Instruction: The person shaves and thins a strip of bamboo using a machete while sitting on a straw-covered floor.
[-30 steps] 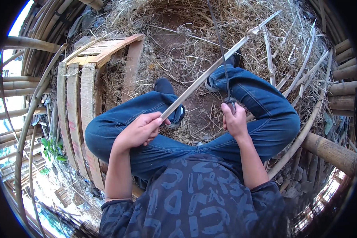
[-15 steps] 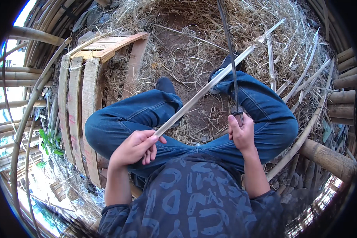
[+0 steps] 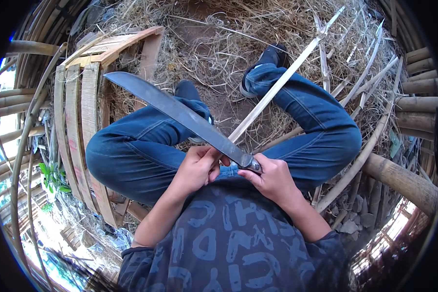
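Observation:
My right hand is wrapped round the dark handle of a machete. Its wide blade slants up and to the left, flat side showing, with the tip above my left knee. The blade crosses over the near end of a pale split bamboo strip. That near end is in my left hand, whose fingers are closed just under the blade; the exact grip is partly hidden. From there the strip runs far and to the right, past a node, above my right leg. Whether the blade touches the strip I cannot tell.
A wooden slatted crate stands at my left. Dry straw and shavings cover the ground ahead. Split bamboo pieces lie at the right, near a thick bamboo pole. Bamboo walls curve round both sides.
The machete has swung from pointing away to pointing left across the strip. My right hand has moved left, and my left hand has moved right, bringing them close together.

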### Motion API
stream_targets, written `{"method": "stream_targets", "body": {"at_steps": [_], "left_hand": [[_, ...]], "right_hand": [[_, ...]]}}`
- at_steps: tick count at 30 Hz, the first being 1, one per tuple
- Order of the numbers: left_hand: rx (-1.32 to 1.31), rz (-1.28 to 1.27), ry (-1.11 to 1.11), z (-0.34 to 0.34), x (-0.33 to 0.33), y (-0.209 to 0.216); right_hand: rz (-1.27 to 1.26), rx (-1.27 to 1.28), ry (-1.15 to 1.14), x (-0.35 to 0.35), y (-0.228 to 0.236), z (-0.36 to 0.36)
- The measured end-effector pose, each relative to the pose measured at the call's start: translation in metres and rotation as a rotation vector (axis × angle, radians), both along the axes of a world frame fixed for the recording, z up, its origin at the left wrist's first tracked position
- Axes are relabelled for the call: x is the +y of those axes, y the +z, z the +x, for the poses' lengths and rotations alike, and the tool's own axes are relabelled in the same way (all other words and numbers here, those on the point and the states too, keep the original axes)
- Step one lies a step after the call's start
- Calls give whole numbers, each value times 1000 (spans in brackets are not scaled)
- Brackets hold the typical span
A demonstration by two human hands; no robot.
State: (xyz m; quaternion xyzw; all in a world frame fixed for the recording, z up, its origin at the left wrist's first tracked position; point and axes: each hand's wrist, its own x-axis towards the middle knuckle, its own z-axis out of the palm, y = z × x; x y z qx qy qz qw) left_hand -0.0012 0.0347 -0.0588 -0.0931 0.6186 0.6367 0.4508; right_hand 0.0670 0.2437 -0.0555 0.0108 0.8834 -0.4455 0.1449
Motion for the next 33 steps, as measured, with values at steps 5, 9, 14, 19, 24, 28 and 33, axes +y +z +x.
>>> {"method": "stream_targets", "body": {"at_steps": [5, 9, 14, 19, 24, 28, 33], "left_hand": [[-15, -1, -44, 3, 3, 3], [17, 18, -78, 3, 2, 5], [36, 33, -113, 7, -5, -1], [42, 20, -62, 11, 0, 4], [30, 25, -78, 7, -9, 5], [66, 24, -92, 5, -15, 9], [50, -8, -48, -5, -35, 15]], "right_hand": [[-21, -55, -9, 4, -7, 5], [-13, -83, 14, 13, -9, 4], [30, -42, 21, 15, -10, 7], [67, -2, 17, 14, -10, 11], [113, 4, 11, 16, -9, 13], [126, 5, -1, 14, -5, 11], [203, 8, -5, 21, -12, 14]]}}
